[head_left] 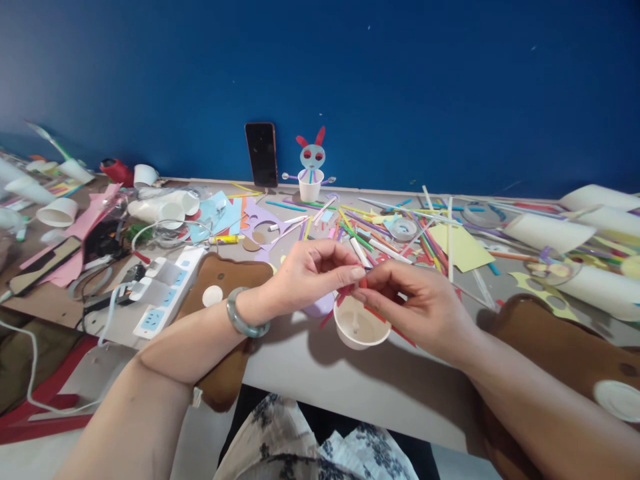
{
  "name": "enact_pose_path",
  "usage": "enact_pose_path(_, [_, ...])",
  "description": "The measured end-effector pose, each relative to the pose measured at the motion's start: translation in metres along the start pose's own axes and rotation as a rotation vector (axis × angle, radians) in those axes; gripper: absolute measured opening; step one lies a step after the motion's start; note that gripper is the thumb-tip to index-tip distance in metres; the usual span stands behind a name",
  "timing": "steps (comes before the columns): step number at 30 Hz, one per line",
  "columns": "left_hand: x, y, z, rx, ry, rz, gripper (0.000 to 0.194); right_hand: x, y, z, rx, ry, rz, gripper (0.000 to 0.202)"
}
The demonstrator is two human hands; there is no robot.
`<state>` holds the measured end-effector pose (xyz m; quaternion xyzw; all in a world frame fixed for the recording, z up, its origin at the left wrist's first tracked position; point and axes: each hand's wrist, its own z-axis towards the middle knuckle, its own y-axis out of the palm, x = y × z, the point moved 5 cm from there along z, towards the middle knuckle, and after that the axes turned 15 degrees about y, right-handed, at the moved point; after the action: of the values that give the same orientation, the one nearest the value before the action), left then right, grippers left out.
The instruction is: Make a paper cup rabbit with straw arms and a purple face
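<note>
Head view:
1. Left hand (315,277) is pinching red strips (345,291), its thumb pressing against its fingers;
2. right hand (423,303) is meeting it there, its fingertips also closing on the red strips, partly hiding their shape;
3. white paper cup (361,341) is opening upward just below both hands, over the worktop (300,373);
4. rabbit-faced figure (313,159) is standing before the blue wall (430,93), beside an upright smartphone (261,155).

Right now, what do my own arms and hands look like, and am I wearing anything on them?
Your left hand and right hand are without gloves, and no sleeves show on either forearm. A smooth, rounded, grey-green bangle circles the left wrist; nothing shows on the right wrist.
</note>
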<state>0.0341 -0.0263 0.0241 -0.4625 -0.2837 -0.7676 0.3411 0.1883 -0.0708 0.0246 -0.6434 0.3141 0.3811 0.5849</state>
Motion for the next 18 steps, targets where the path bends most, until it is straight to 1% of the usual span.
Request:
enact_pose_path(3, [-0.003,-0.001,0.0,-0.002,-0.051,-0.087,0.036,-0.001,0.002,0.001,-0.019,-0.003,0.033,0.028])
enact_pose_path(8, [-0.013,0.0,0.0,-0.002,-0.181,-0.272,0.04,-0.002,0.005,0.003,-0.069,-0.043,0.07,0.028])
enact_pose_path(10, [-0.014,-0.001,0.001,0.017,-0.175,-0.264,0.039,-0.002,0.003,0.004,-0.037,-0.055,0.075,0.026])
enact_pose_path(13, [-0.01,-0.003,0.002,0.032,-0.132,-0.185,0.035,-0.001,-0.002,0.006,0.027,-0.049,0.1,0.025])
enact_pose_path(18, [-0.004,-0.003,0.001,-0.036,-0.107,-0.115,0.032,0.0,-0.005,0.007,-0.014,-0.01,0.177,0.033])
